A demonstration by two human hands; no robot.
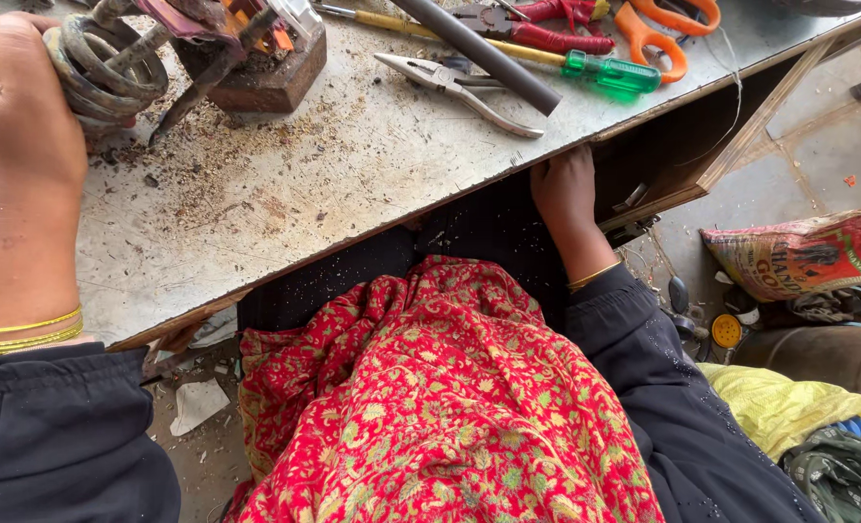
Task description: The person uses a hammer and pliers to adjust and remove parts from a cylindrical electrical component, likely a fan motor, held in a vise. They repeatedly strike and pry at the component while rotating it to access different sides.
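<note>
At upper left, the left hand [18, 107] wraps a grimy coil of thick copper wire [101, 63] on the dusty grey bench [353, 184]. The right hand [564, 189] reaches under the bench edge, its grip hidden. At right lies a crumpled red-and-cream printed sack [798, 254].

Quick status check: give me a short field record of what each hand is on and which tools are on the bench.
left hand: on a wire coil at the bench's far left
right hand: at the bench edge, fingers hidden under it
bench: grey top, strewn with brown debris
block: rusty, beside the coil
pliers: lying free, jaws shut
screwdriver: green handle
rod: dark, lying over the pliers
scissors: orange handles, far edge
lap: red patterned cloth
</note>
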